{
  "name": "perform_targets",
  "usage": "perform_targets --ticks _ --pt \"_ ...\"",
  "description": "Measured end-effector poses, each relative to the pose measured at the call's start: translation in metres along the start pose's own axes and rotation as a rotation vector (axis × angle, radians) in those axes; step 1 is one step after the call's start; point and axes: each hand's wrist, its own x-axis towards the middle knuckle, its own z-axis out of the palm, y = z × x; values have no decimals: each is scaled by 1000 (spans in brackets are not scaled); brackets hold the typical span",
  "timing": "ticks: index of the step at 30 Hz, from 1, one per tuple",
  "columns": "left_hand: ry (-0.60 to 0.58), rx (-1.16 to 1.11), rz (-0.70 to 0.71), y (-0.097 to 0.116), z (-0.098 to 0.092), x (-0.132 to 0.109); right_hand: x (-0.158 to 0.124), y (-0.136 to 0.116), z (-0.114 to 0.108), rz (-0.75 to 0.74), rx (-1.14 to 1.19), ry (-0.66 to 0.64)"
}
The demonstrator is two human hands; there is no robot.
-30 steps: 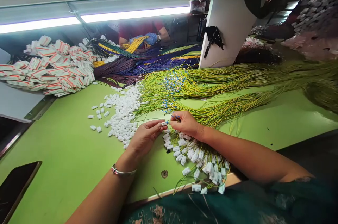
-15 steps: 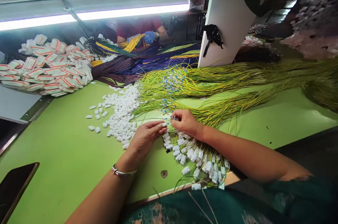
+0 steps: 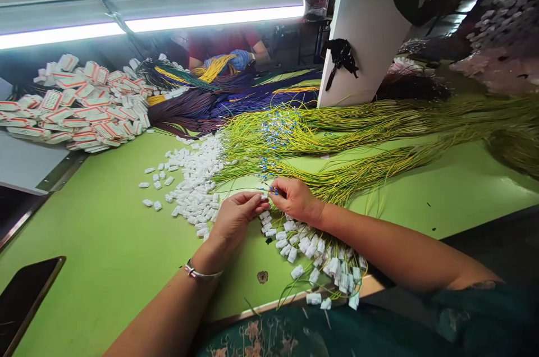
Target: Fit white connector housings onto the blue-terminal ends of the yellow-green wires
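Between thumb and fingers, my left hand (image 3: 241, 212) pinches a small white plastic connector housing (image 3: 264, 196). My right hand (image 3: 297, 198) is closed on yellow-green wires (image 3: 273, 191) with blue ends, close beside the housing. Whether a wire end sits inside the housing is too small to tell. Below my hands lies a cluster of white housings with wires attached (image 3: 311, 247), reaching the table's front edge. Left of my hands spreads a heap of loose white housings (image 3: 196, 186). Behind my hands, bundles of yellow-green wires (image 3: 337, 121) run off to the right.
Red-and-white connector blocks (image 3: 84, 104) are piled at the back left. Purple and brown wires (image 3: 236, 96) lie behind. A white upright panel (image 3: 357, 37) stands at the back, below a lit tube lamp (image 3: 219, 18). A phone (image 3: 29, 301) rests at front left. Another person's arm (image 3: 261, 53) shows behind.
My right hand has shifted slightly left, bringing the wires closer to the housing. My left hand keeps its pinch with little movement. The view has shifted slightly.
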Motion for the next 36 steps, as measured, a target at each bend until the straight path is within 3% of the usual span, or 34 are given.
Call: perform_targets --ticks 3,6,9,11,13,15,17,20,24,27,30,33,36 --pt "-8 65 29 0 3 -2 2 0 0 23 77 -18" --pt "-50 311 38 -3 9 -9 7 0 -4 93 232 -13" --pt "-213 612 44 -8 14 -18 11 0 -6 195 403 0" --pt "-301 770 133 -4 11 -21 11 2 -6 245 501 18" --pt "-185 919 301 9 -1 -22 11 2 -6 270 549 25" --pt "106 1065 455 27 -19 -19 10 2 -5 276 552 3" --pt "302 1228 453 44 -39 -14 9 1 -6 276 552 -21" --pt "251 1491 357 54 -58 -6 8 -1 -6 268 554 -25" --pt "75 1678 406 46 -59 -1 9 -3 -5 271 521 -45" --pt "108 1572 481 47 -54 -3 8 -5 -3 280 491 -38" --pt "211 1160 500 52 -48 -9 8 -6 -2 252 423 -29" --pt "148 634 321 48 -37 -12 8 -6 -1 259 397 -21" --pt "48 297 104 33 -25 -9 8 -7 -1 270 400 -23"
